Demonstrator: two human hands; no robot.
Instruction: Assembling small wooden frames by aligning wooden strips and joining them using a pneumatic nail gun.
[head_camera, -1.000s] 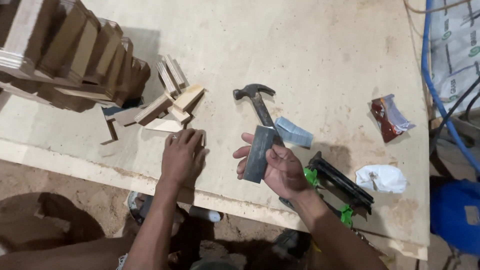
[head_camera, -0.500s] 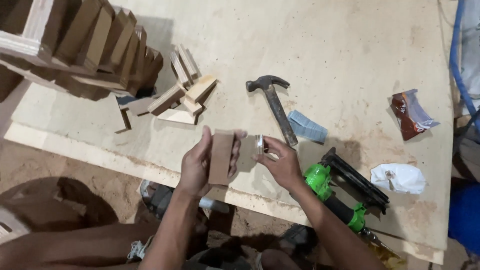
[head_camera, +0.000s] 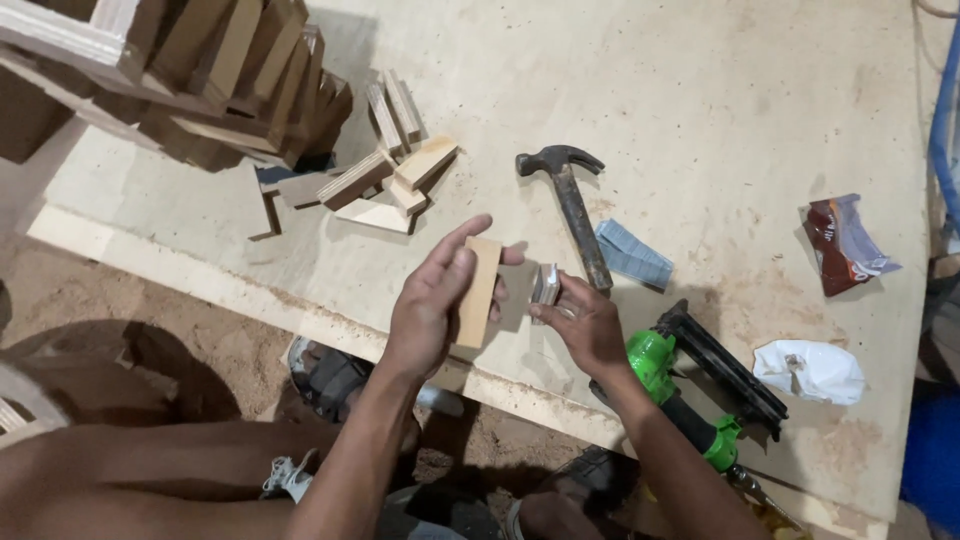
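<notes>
holding wood block (head_camera: 478, 292) in left hand (head_camera: 432, 305) | right hand (head_camera: 585, 322) pinching staple strip (head_camera: 546, 285)

1. The left hand (head_camera: 430, 305), flat on the plywood sheet (head_camera: 700, 90) a second ago, is now raised off it and grips an upright wooden block (head_camera: 478, 290).
2. The right hand (head_camera: 585, 325) no longer holds the long dark strip; it now pinches a small grey stack of nails (head_camera: 546, 285) just right of the block.
3. The green nail gun (head_camera: 700, 385), earlier partly hidden by the right forearm, now shows more fully.
</notes>
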